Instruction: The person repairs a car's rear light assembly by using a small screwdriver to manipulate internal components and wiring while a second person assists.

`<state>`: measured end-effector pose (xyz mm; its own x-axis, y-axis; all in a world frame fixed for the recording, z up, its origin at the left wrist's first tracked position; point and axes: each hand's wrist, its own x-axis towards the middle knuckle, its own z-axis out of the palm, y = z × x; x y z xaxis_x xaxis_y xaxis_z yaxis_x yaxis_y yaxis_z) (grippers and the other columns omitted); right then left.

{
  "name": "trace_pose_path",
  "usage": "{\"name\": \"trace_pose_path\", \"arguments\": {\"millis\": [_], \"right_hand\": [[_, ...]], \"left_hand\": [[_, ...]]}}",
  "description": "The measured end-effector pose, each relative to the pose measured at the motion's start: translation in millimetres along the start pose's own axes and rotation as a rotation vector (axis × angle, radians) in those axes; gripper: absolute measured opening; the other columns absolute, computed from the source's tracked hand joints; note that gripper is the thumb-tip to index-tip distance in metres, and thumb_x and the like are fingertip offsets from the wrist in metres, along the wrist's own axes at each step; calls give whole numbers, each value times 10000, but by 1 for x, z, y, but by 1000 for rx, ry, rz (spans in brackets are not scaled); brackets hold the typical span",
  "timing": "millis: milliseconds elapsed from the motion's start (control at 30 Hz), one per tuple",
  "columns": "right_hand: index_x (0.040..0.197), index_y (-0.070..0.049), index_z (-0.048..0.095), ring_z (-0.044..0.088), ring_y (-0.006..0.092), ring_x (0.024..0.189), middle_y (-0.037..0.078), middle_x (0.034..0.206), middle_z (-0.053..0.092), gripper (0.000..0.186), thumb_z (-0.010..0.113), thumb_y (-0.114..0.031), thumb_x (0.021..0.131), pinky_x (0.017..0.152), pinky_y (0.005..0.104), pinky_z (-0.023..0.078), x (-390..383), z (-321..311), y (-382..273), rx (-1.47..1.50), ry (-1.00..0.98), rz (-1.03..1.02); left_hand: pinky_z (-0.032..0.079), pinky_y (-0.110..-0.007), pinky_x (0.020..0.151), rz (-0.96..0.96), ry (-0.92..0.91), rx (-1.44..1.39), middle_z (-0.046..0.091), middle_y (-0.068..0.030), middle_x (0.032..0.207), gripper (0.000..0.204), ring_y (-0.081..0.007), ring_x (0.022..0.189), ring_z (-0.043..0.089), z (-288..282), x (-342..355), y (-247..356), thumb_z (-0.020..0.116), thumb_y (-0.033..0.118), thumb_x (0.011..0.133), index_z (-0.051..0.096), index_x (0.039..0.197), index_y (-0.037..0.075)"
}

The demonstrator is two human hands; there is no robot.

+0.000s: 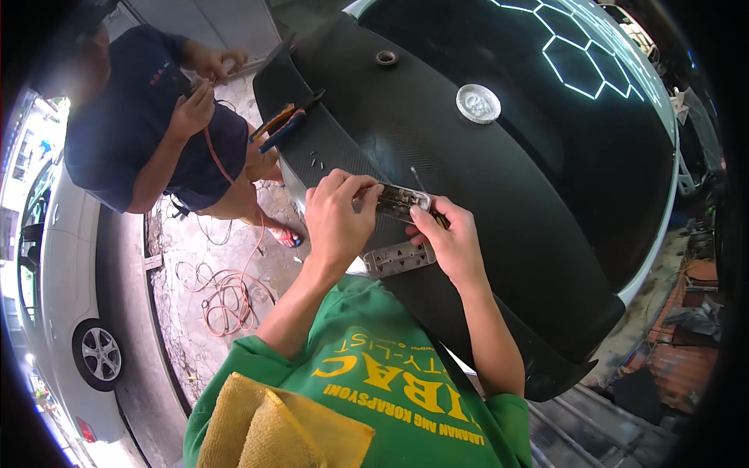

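Observation:
Both hands meet over a dark carbon-patterned car trunk lid. Between them is a small rectangular casing, its open face showing dark parts inside. My left hand is closed, thumb and fingers pinched at the casing's left end. My right hand grips the right end, thumb pressed on top. A yellow-and-black handle shows under the right fingers; a thin shaft sticks out beyond the casing, perhaps the same screwdriver. Just below lies a silvery plate with triangular holes, near the lid's edge.
Orange- and blue-handled pliers and small dark pieces lie on the spoiler. Farther off are a white round dish and a ring-shaped part. At left, a co-worker holds a reddish cord; its coils lie on the floor.

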<state>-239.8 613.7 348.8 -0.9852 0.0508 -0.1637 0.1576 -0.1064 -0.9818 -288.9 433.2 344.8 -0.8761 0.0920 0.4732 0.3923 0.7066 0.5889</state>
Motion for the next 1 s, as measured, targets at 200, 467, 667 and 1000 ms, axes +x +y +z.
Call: {"name": "trace_pose_path", "arguments": {"millis": [200, 467, 667, 1000], "right_hand": [[1088, 46, 744, 660, 90, 703, 61, 818, 717, 301, 734, -216, 941, 606, 260, 514, 19, 0, 0, -310, -30, 109], [1267, -31, 665, 711, 264, 716, 137, 930, 765, 296, 633, -111, 983, 708, 357, 550, 11, -2, -18, -675, 54, -178], [1062, -85, 746, 705, 268, 712, 45, 947, 721, 150, 681, -104, 929, 671, 359, 552, 10, 15, -22, -901, -86, -272], [968, -92, 773, 707, 253, 718, 41, 923, 695, 105, 705, -84, 888, 670, 368, 559, 17, 25, -1, -892, 35, -343]], "left_hand": [[444, -372, 772, -1, -107, 79, 657, -19, 824, 101, -215, 811, 622, -12, 0, -27, 792, 173, 834, 800, 908, 106], [483, -375, 751, 118, -213, -53, 640, -34, 844, 146, -243, 817, 609, -13, -1, -54, 799, 113, 787, 818, 932, 110], [498, -380, 755, 103, -342, -146, 637, -56, 914, 178, -249, 840, 606, -23, 15, -62, 803, 66, 770, 818, 946, 88], [516, -378, 807, 58, -429, -161, 642, -77, 963, 159, -270, 908, 634, -22, 20, -60, 768, 82, 812, 810, 965, 77]]}}
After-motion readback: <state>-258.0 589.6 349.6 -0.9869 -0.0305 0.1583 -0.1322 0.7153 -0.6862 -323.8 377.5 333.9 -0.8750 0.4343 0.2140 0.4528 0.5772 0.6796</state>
